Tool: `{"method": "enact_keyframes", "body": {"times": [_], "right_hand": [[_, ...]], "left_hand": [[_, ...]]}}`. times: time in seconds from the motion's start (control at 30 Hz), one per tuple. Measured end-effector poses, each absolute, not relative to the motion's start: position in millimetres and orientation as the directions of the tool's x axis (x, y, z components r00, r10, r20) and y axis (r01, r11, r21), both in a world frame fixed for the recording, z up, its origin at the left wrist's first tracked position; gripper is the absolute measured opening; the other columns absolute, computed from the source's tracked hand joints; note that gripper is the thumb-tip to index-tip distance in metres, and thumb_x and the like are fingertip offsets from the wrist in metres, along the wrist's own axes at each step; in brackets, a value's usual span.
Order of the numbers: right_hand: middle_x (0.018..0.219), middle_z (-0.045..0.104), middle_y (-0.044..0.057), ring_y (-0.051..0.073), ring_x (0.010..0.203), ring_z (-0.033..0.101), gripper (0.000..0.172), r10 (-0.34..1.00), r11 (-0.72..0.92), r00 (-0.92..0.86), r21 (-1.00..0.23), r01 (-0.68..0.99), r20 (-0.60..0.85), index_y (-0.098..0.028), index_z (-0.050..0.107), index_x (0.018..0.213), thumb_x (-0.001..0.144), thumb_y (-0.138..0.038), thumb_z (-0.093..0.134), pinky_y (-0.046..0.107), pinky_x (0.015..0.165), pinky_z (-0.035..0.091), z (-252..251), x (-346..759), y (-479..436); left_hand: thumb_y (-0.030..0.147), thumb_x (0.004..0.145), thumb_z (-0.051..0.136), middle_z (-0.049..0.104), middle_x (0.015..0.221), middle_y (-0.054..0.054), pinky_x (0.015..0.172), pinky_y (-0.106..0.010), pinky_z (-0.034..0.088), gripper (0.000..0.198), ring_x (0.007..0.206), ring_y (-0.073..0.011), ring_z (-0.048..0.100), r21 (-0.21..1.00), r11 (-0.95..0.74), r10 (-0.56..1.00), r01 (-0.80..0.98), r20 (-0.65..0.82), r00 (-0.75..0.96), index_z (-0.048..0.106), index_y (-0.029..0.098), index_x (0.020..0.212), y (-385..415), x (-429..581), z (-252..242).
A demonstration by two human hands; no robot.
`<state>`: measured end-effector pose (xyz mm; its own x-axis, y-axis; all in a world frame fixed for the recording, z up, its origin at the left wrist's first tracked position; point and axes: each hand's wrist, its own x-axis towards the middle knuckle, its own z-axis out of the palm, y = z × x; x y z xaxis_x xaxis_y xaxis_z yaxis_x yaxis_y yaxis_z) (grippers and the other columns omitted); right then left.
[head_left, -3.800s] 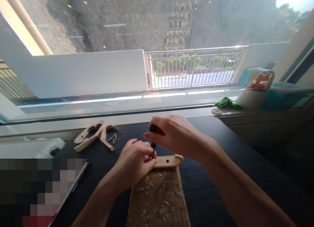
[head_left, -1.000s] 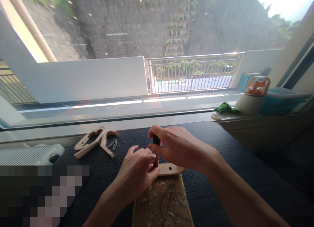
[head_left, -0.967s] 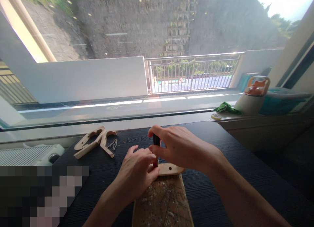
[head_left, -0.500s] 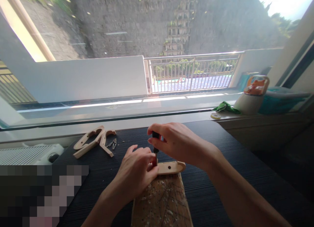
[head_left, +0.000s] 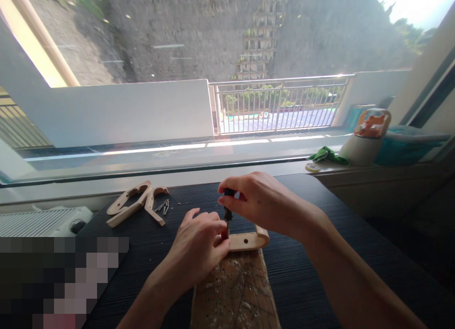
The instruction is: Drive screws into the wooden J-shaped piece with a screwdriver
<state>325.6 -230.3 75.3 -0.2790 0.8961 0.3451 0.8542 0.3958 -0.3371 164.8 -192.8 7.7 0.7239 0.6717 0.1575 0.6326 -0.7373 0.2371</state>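
My right hand is closed round the dark handle of a small screwdriver held upright, tip down on a pale wooden piece with a hole in it. My left hand is pinched at the left end of that piece, fingers pressed against the screwdriver's shaft. The wooden piece lies on the far end of a scratched wooden board dusted with shavings. Whatever sits under the tip is hidden by my fingers.
Curved wooden parts and a few loose screws lie at the back left of the dark table. A radiator stands left. On the sill are a green cloth, a small round tin and a white cup.
My right hand has risen slightly and turned on the screwdriver handle. My left hand and the wooden piece have stayed in place.
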Motion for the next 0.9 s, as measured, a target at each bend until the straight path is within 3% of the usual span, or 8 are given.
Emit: {"method": "enact_keyframes", "body": {"times": [0.17,0.3,0.43,0.67,0.9], "right_hand": [[0.071,0.065,0.002,0.011,0.061,0.053,0.026,0.893,0.393,-0.273,-0.324,0.861,0.357,-0.019,0.066,0.1,0.085,-0.032,0.048,0.023,0.057,0.029,76.2,322.0,-232.4],[0.074,0.065,0.001,0.01,0.062,0.053,0.029,0.878,0.454,-0.327,-0.39,0.801,0.349,-0.02,0.064,0.108,0.085,-0.026,0.047,0.022,0.058,0.03,81.8,319.6,-239.4],[0.072,0.065,0.001,0.009,0.062,0.052,0.025,0.872,0.472,-0.346,-0.405,0.783,0.347,-0.019,0.067,0.1,0.086,-0.026,0.047,0.022,0.057,0.03,82.2,320.6,-238.0],[0.06,0.059,0.0,0.008,0.052,0.045,0.026,0.883,0.389,-0.258,-0.304,0.87,0.392,-0.017,0.067,0.085,0.088,-0.032,0.045,0.023,0.051,0.024,75.2,325.0,-227.6],[0.077,0.065,0.002,0.01,0.065,0.052,0.025,0.85,0.481,-0.362,-0.284,0.829,0.383,-0.021,0.065,0.103,0.085,-0.027,0.049,0.023,0.057,0.028,79.5,321.2,-238.2]], "left_hand": [[0.02,0.074,0.05,0.063,0.073,0.001,0.099,-0.045,0.027,0.016,0.077,-0.0168,0.057,0.237,-0.74,0.669,0.629,0.169,0.723,0.062,0.023,0.065,-193.2,164.6,6.7],[0.021,0.075,0.05,0.064,0.073,0.0,0.098,-0.043,0.029,0.019,0.079,-0.0175,0.057,0.216,-0.749,0.661,0.627,0.179,0.728,0.063,0.022,0.062,-192.4,165.0,6.9],[0.021,0.075,0.049,0.063,0.074,0.0,0.096,-0.043,0.031,0.019,0.081,-0.0183,0.057,0.213,-0.744,0.666,0.633,0.172,0.725,0.062,0.022,0.061,-192.3,165.5,8.1],[0.023,0.075,0.048,0.061,0.072,0.002,0.101,-0.048,0.024,0.017,0.077,-0.0162,0.056,0.24,-0.734,0.675,0.635,0.157,0.721,0.061,0.023,0.064,-193.5,165.3,8.4],[0.023,0.077,0.048,0.063,0.072,0.001,0.097,-0.044,0.029,0.02,0.078,-0.0174,0.057,0.21,-0.749,0.661,0.628,0.173,0.73,0.061,0.022,0.061,-192.4,165.3,6.3]]}}
